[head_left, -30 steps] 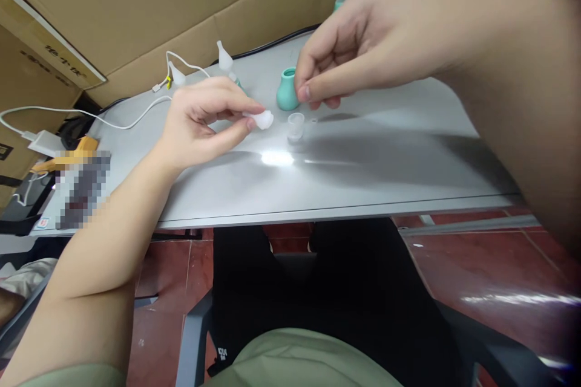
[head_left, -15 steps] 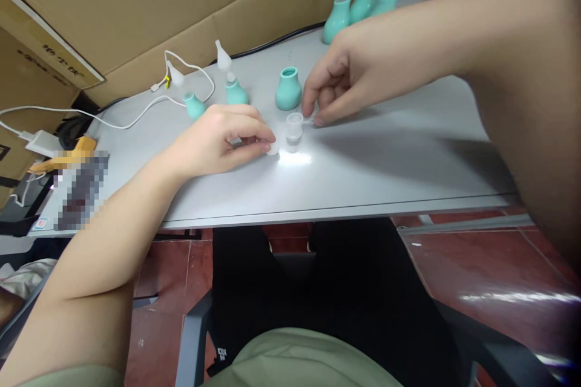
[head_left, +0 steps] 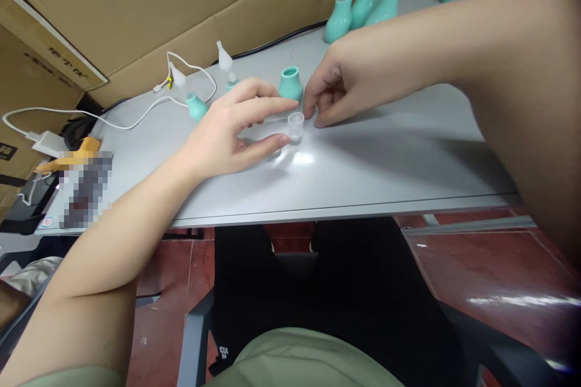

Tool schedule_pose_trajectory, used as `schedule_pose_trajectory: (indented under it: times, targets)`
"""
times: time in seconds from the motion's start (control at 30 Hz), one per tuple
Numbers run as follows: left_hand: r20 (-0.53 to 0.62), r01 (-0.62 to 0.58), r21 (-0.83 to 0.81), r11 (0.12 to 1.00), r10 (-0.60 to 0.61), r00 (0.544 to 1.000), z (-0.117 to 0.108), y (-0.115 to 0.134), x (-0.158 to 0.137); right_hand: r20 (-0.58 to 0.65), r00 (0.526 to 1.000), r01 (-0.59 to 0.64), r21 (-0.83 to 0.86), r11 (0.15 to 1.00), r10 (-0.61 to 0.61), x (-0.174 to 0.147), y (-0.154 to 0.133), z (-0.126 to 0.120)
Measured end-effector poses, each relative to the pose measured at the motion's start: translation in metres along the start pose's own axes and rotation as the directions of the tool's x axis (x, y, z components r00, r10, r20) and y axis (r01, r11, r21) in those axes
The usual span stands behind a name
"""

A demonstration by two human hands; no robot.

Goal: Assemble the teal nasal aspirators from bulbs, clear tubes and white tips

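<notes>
A small clear plastic cup (head_left: 296, 127) stands on the grey table, between my two hands. My left hand (head_left: 240, 124) is open, with index finger and thumb spread on either side of the cup's left; the thumb tip is close to its wall. Below that thumb lies a small clear piece (head_left: 276, 153), partly hidden. My right hand (head_left: 331, 91) is closed in a pinch at the cup's right side, seemingly on a short clear stub there. Just behind the cup, a teal rubber bulb (head_left: 290, 84) stands upright with its mouth open.
Several teal bulbs with clear tubes and white tips (head_left: 340, 12) stand at the back right. Further left are a teal bulb (head_left: 196, 107) and a white cone tip (head_left: 224, 57). A white cable (head_left: 136, 121) crosses the left side. Cardboard (head_left: 181, 0) borders the back.
My left hand has let go of the small clear piece, opened its fingers and moved right toward the cup. My right hand stays almost in place.
</notes>
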State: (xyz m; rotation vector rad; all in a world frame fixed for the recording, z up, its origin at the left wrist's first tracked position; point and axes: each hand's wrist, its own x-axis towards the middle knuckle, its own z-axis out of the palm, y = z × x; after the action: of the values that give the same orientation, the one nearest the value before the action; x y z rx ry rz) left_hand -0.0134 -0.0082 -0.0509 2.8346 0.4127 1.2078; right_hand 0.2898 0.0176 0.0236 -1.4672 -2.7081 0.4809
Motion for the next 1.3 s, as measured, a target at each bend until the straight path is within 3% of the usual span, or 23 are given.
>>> schedule_pose_trajectory:
  times: [0.23, 0.57, 0.67, 0.8, 0.9, 1.0, 1.13, 1.3]
  targets:
    - [0.107, 0.069, 0.013, 0.998, -0.070, 0.992, -0.008, 0.019, 0.010, 0.015, 1.000, -0.003, -0.115, 0.993, 0.005, 0.001, -0.010, -0.002]
    - [0.052, 0.055, -0.122, 0.991, -0.049, 0.997, 0.000, 0.014, 0.005, 0.094, 0.994, -0.042, -0.111, 0.993, 0.053, -0.003, -0.023, -0.001]
    - [-0.021, 0.153, -0.127, 0.980, -0.157, 0.987, -0.001, 0.019, 0.004, 0.021, 1.000, 0.017, -0.027, 0.999, -0.016, -0.003, -0.016, -0.001]
    - [-0.077, 0.341, -0.045, 0.939, -0.344, 0.936, -0.001, 0.016, 0.003, -0.036, 0.999, 0.027, 0.036, 0.999, -0.026, -0.011, -0.017, -0.006]
    - [-0.127, 0.437, -0.079, 0.896, -0.444, 0.887, -0.002, 0.006, 0.004, -0.174, 0.972, 0.189, 0.184, 0.965, -0.157, -0.020, -0.024, -0.005]
    - [-0.124, 0.502, -0.237, 0.831, -0.539, 0.833, -0.008, -0.001, 0.004, -0.358, 0.899, 0.386, 0.368, 0.846, -0.254, -0.024, -0.031, 0.003]
    - [-0.005, 0.514, -0.446, 0.733, -0.576, 0.818, -0.016, -0.001, 0.003, -0.475, 0.837, 0.504, 0.476, 0.721, -0.271, -0.021, -0.031, 0.017]
    - [0.003, 0.518, -0.327, 0.790, -0.547, 0.837, -0.009, 0.001, 0.001, -0.518, 0.817, 0.529, 0.501, 0.685, -0.253, -0.019, -0.030, 0.025]
